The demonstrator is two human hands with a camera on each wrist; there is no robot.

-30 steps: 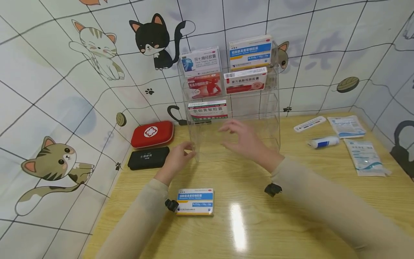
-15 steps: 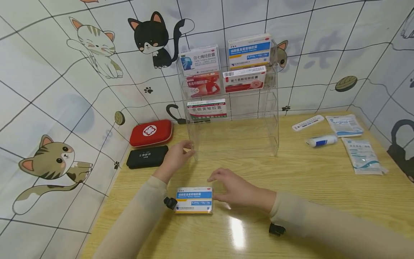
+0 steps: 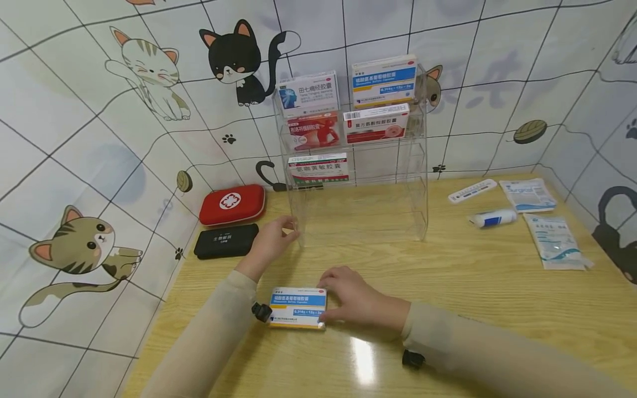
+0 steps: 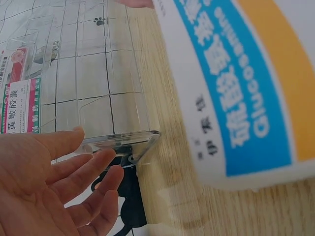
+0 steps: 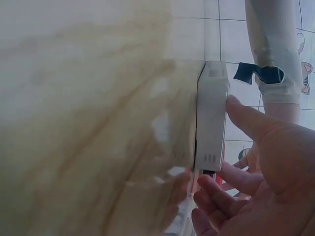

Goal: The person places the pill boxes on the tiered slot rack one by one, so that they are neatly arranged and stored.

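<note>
A white, blue and yellow medicine box point(image 3: 297, 308) lies flat on the table, its printed face up. My right hand point(image 3: 365, 301) holds its right end, thumb at the near corner and index finger at the far one. In the right wrist view, the thumb point(image 5: 241, 110) and index finger meet the two ends of the box's white side point(image 5: 211, 115). My left hand point(image 3: 271, 243) is at the left side panel of the clear acrylic rack point(image 3: 363, 213), with its fingertips right at the front edge. Those fingers point(image 4: 98, 169) look loosely extended in the left wrist view.
Several medicine boxes stand on the rack's upper tiers, including a green-and-red one point(image 3: 319, 168). Left of the rack lie a red first-aid case point(image 3: 233, 204) and a black case point(image 3: 226, 241). A white tube point(image 3: 494, 218), test strip point(image 3: 473, 190) and packets point(image 3: 554, 240) lie at the right.
My right hand has come down from in front of the rack to the box on the table and closed on its right end. The left hand stays at the rack's side.
</note>
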